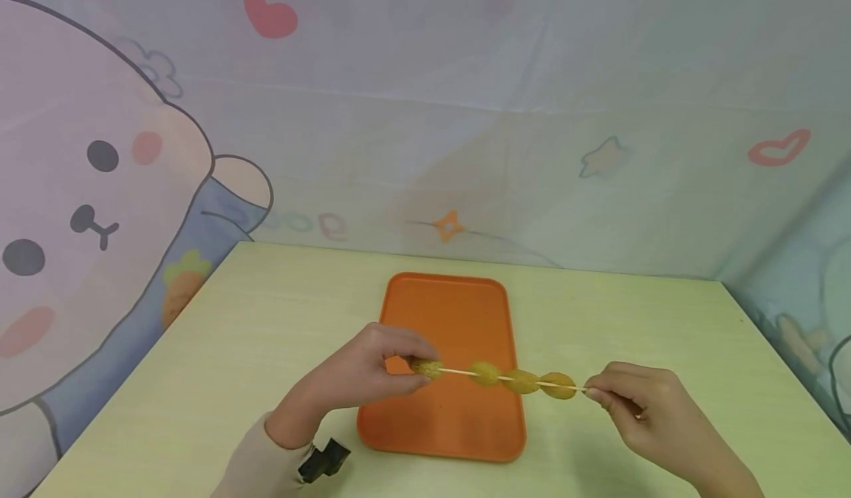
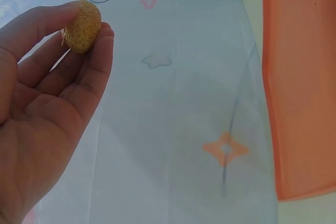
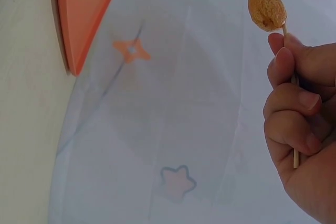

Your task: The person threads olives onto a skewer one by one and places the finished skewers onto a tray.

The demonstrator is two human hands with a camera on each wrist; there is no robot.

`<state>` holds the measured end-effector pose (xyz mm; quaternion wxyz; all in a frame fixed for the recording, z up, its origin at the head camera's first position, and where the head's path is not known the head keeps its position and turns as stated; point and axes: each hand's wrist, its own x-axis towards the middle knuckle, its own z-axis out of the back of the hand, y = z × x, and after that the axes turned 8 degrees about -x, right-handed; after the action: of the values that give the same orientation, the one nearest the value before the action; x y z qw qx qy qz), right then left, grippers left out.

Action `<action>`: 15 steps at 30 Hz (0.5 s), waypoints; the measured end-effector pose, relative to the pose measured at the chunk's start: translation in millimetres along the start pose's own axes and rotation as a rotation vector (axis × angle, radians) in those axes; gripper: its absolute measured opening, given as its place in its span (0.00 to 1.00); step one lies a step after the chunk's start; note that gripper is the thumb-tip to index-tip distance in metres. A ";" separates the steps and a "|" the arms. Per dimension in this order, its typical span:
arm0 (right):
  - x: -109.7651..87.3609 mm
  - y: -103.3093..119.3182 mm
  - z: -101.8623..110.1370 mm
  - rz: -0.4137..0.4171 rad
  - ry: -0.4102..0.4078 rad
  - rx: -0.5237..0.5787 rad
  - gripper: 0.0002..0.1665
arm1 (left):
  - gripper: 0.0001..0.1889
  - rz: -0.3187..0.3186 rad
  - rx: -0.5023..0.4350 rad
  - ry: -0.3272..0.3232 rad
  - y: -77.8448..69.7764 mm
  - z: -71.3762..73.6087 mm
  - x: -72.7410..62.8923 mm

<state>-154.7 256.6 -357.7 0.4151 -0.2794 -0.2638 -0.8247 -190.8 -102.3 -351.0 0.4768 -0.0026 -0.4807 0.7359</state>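
A thin wooden skewer [image 1: 456, 372] is held nearly level over an orange tray [image 1: 444, 430], with several wrinkled, golden-brown oval food balls threaded on it. My left hand [image 1: 372, 369] pinches the leftmost ball [image 2: 84, 27] between thumb and fingertips; a short bit of the stick shows by it in the left wrist view. A gap of bare stick separates this ball from the others, which sit close together towards the right. At the other end, my right hand [image 1: 654, 413] grips the skewer, its fingers curled round the stick below the wrinkled ball [image 3: 266, 10] in the right wrist view.
The tray lies flat on a pale yellow-green table [image 1: 598, 321]. Behind the table hangs a printed cloth [image 1: 425, 114] with a cartoon bear, hearts and stars. A black strap piece [image 1: 324, 461] sits at the left sleeve.
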 end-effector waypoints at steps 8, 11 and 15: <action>2.0 3.6 -1.2 -0.031 0.019 0.009 0.14 | 0.09 0.047 -0.037 0.000 -0.2 -2.6 0.2; 2.0 3.7 -2.4 -0.028 0.016 0.004 0.14 | 0.09 0.050 -0.037 0.000 -0.2 -3.6 0.7; 0.7 2.8 -5.1 -0.012 0.000 0.001 0.12 | 0.09 0.048 -0.039 0.002 0.4 -4.8 1.0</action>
<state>-153.9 251.4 -360.3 0.4100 -0.2779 -0.2658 -0.8270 -189.4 -98.2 -353.3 0.4594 -0.0243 -0.4943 0.7376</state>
